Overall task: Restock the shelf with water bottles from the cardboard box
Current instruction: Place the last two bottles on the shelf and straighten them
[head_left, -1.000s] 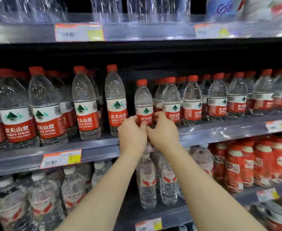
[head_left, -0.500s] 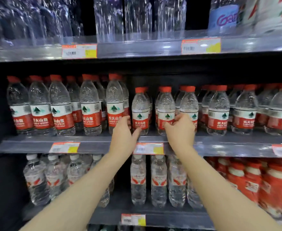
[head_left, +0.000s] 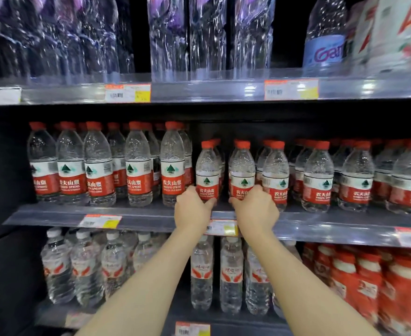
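On the middle shelf (head_left: pixel 136 218) stand rows of clear water bottles with red caps and red-and-white labels. My left hand (head_left: pixel 191 209) wraps the base of one small bottle (head_left: pixel 207 170) at the shelf front. Beside it, my right hand (head_left: pixel 255 209) grips the base of a second small bottle (head_left: pixel 242 170). Both bottles stand upright at the shelf's front edge, with a narrow gap between them. Taller bottles of the same brand (head_left: pixel 136 163) fill the left part of the shelf. The cardboard box is out of view.
More small bottles (head_left: pixel 318 175) run to the right on the same shelf. The top shelf (head_left: pixel 199 89) carries large clear bottles. Below are white-capped water bottles (head_left: pixel 202 272) and red drink bottles (head_left: pixel 369 282). Price tags (head_left: pixel 221 226) line the shelf edges.
The camera has pulled back and tilted up, showing more of the top shelf. My hands have spread apart and each now closes around the base of a small bottle.
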Tool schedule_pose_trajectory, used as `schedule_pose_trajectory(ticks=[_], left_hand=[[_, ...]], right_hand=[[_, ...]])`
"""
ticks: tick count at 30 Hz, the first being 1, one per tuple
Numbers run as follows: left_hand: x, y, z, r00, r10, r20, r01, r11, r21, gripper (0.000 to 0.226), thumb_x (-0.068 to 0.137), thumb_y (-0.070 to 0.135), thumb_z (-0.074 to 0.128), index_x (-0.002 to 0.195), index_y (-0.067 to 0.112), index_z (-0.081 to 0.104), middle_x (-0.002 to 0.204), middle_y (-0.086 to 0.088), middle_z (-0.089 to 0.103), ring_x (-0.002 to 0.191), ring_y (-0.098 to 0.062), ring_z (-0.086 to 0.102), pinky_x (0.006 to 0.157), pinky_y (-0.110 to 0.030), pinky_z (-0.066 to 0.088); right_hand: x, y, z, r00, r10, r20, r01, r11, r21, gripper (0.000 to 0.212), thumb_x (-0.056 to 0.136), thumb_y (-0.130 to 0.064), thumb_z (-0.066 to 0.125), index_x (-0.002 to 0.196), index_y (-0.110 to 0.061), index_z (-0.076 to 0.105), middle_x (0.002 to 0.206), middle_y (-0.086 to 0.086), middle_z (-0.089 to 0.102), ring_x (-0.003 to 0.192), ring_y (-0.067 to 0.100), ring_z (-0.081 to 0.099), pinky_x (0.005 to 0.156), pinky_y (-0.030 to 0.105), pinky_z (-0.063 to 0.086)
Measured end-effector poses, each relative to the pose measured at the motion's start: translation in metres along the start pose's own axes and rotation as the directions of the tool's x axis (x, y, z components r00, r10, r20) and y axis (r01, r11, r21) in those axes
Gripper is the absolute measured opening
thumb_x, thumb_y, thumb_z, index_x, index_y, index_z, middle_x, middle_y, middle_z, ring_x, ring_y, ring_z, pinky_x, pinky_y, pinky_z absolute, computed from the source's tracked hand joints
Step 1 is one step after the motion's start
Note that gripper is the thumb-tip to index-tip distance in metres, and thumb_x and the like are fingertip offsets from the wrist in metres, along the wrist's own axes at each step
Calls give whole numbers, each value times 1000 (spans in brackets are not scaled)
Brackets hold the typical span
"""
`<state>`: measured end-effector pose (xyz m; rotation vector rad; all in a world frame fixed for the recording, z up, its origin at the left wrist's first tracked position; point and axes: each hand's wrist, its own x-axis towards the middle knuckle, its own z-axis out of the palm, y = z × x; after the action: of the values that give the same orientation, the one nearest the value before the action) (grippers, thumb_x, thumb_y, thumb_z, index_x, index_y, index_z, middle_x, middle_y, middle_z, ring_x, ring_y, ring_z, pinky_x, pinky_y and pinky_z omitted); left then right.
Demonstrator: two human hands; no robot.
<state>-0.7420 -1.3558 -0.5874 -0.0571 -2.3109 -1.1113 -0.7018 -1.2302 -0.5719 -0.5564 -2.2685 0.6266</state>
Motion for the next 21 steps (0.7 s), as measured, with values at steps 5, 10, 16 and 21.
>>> schedule_pose_trajectory(ticks=[5,10,16,21], left_hand=[[0,0,-4,1000,5,-13,-5,1000,-30,48,81,43,84,114,12,67,108,-8,75,101,-31,70,86,-41,58],[0,-1,-3,1000,18,-9,-18,998,-60,45,82,40,84,113,12,67,108,-6,75,101,-29,71,84,-39,58],[0,-3,-2,999,31,-12,-32,996,-81,45,81,39,85,114,14,68,107,-4,76,99,-26,71,83,-38,58],[1,-4,-2,1000,31,-4,-31,996,-86,48,80,40,86,115,15,67,104,-2,75,97,-24,72,83,-40,59]], right_hand=[[-1,-2,1,1000,-15,12,15,1000,5,49,81,-54,76,101,-13,58,97,7,72,91,30,70,67,34,45],[-1,-2,5,1000,-24,-4,24,1000,5,49,82,-55,74,101,-14,58,95,5,72,89,28,70,67,33,46],[-2,-2,9,998,-42,-41,43,999,9,47,82,-54,74,103,-14,59,96,4,72,88,26,71,71,35,52],[-3,-1,10,995,-60,-81,60,998,-9,45,84,-52,73,103,-14,58,96,4,72,88,26,71,71,35,53]])
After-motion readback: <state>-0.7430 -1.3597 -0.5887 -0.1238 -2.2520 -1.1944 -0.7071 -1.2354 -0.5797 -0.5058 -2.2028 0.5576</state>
